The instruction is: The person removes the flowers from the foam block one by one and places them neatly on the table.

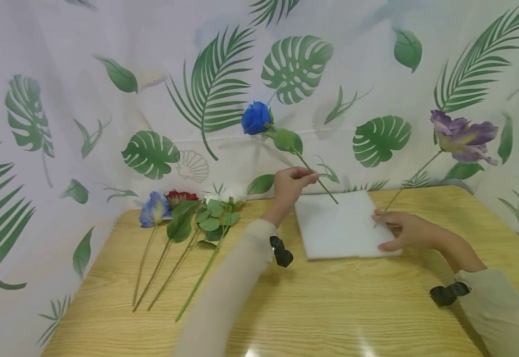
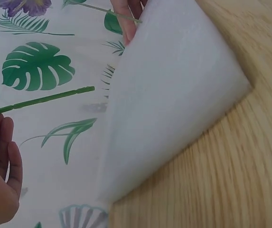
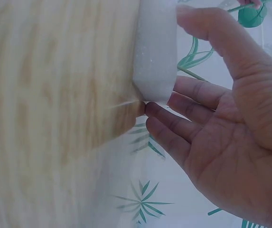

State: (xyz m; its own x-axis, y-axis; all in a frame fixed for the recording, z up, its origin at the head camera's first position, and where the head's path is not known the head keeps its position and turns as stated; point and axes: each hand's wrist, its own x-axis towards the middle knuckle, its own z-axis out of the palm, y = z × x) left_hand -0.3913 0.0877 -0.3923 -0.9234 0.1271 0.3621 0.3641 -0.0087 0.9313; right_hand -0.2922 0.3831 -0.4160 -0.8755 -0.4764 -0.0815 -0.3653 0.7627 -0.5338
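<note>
Here's the rose [image 1: 256,119], up in the air, and the left hand [image 1: 288,187] has it, thumb and fingers pinching the stem [image 1: 325,188] below the leaf. Bloom high on the left, stem slanting down to the right, and its bare lower end points out over the foam [image 1: 335,230]! That's the relation to watch, I'd judge: the foam lies below and to the right of the pinch, and the left wrist view shows the stem end clear of it. Over at the foam's right edge, the right hand [image 1: 407,229] has thumb and fingers spread, touching it, right beside the foot of the purple flower [image 1: 465,136]; whether that foot is stuck in, I can't tell. The left hand is the nearer to the rose, clearly.

The count: one rose, one purple flower, one foam. Lying left on the table [image 1: 344,307], four more stems: one pale-blue flower [image 1: 154,209], one red flower [image 1: 181,197], two leafy stems [image 1: 212,224], blooms unclear.
</note>
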